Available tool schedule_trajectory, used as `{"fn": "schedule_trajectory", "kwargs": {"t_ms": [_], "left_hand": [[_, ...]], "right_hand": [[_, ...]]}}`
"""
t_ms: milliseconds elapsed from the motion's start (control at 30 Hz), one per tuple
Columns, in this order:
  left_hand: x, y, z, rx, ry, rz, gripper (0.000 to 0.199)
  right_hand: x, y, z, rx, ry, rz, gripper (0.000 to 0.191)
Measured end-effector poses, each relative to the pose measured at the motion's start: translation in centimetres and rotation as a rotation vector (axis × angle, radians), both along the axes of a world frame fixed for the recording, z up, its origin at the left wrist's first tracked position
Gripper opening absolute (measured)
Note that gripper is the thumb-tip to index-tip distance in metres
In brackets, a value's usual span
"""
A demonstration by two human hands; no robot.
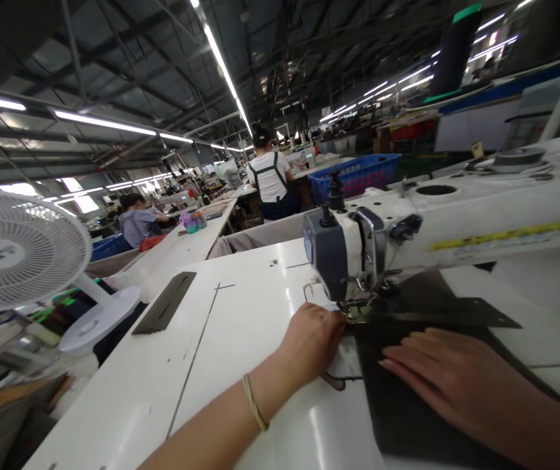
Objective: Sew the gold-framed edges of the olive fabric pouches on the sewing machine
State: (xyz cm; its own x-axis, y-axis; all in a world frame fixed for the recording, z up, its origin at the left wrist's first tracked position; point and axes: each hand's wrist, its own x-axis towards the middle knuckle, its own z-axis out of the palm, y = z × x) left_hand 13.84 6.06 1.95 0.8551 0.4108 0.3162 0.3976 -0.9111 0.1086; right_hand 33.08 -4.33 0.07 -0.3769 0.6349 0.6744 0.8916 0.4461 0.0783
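A dark grey-green fabric piece (397,398) lies under the head of a white sewing machine (343,254), with a narrower dark strip (485,312) across it by the presser foot. My left hand (312,339) is right beside the needle area at the fabric's left edge. Its fingers are curled and pressed together, and their tips are hidden, so I cannot tell what they pinch. My right hand (451,372) rests flat on the fabric, fingers stretched out toward the machine. The needle itself is not clear.
Left on the white table (241,326) lies a dark rectangular piece with a slit (165,303). A white fan (20,254) stands at the far left. Behind the machine are a blue basket (358,176) and a seated person (270,176); another person (138,219) sits farther left.
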Motion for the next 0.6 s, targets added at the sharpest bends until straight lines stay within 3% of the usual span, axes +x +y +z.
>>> {"fn": "schedule_trajectory", "kwargs": {"t_ms": [167,333,467,600], "left_hand": [[0.0,0.5,-0.4,-0.044,-0.124,0.066,0.011],[0.1,0.0,-1.0,-0.007,-0.156,-0.018,0.008],[0.3,-0.7,-1.1,0.106,-0.109,-0.026,0.011],[0.5,-1.3,-1.1,0.167,-0.061,-0.003,0.01]], "right_hand": [[-1.7,2.2,-0.6,-0.185,-0.067,-0.174,0.018],[-1.4,2.0,-1.3,-0.205,-0.044,-0.082,0.016],[-1.1,1.4,-0.9,-0.095,-0.003,0.036,0.024],[-0.8,2.2,-0.5,0.142,-0.075,-0.038,0.027]]}}
